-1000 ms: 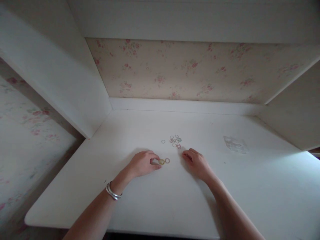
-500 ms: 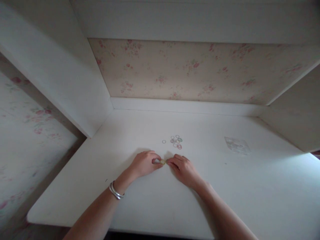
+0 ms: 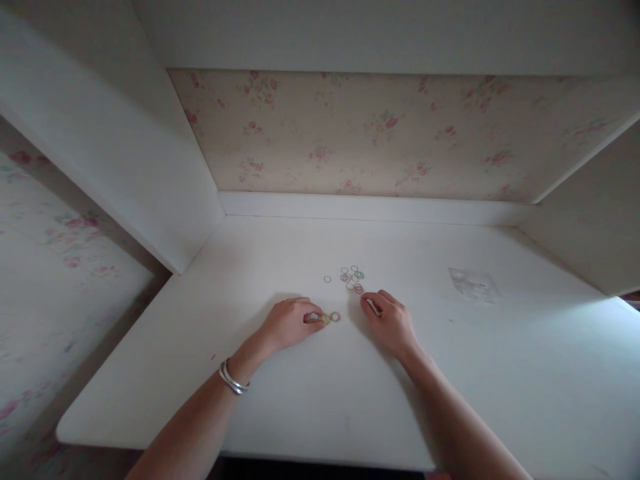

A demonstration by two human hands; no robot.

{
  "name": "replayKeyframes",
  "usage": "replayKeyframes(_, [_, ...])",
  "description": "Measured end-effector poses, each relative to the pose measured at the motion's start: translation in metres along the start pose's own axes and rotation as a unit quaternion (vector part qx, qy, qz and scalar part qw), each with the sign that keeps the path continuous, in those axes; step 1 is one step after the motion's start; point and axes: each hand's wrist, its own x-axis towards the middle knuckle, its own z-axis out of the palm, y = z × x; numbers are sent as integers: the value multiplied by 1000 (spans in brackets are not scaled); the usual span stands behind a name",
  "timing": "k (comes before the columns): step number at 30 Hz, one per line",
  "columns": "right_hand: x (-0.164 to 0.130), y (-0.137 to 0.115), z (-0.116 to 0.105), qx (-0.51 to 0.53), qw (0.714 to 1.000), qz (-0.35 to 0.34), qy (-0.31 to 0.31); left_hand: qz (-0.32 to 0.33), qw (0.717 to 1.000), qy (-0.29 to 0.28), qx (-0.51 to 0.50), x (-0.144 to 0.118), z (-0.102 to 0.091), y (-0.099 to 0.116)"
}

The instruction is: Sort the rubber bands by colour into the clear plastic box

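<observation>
L hand (image 3: pixel 290 325) rests on the white desk (image 3: pixel 310 407), fingertips pinched on a small yellow band (image 3: pixel 325 319) w/ an orange band (image 3: pixel 335 317) just right of it; R hand (image 3: pixel 391 321) lies loosely curled, holding nothing, fingertips near the pile of bands (image 3: pixel 352 279) farther back; a clear plastic bag (image 3: pixel 473 283) lies well to the right

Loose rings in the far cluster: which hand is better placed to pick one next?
Probably the right hand: its fingertips sit beside the ring cluster, while the left hand is at the yellow rings.
</observation>
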Motion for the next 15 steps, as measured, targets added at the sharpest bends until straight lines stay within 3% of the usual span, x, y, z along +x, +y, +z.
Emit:
replayKeyframes(8, [-5, -19, 10, -13, 983, -149, -106, 2, 1000, 5, -2, 0, 0, 1])
replayKeyframes(15, [-5, -20, 9, -29, 978, -155, -140, 0, 1000, -2, 5, 1, -1, 1])
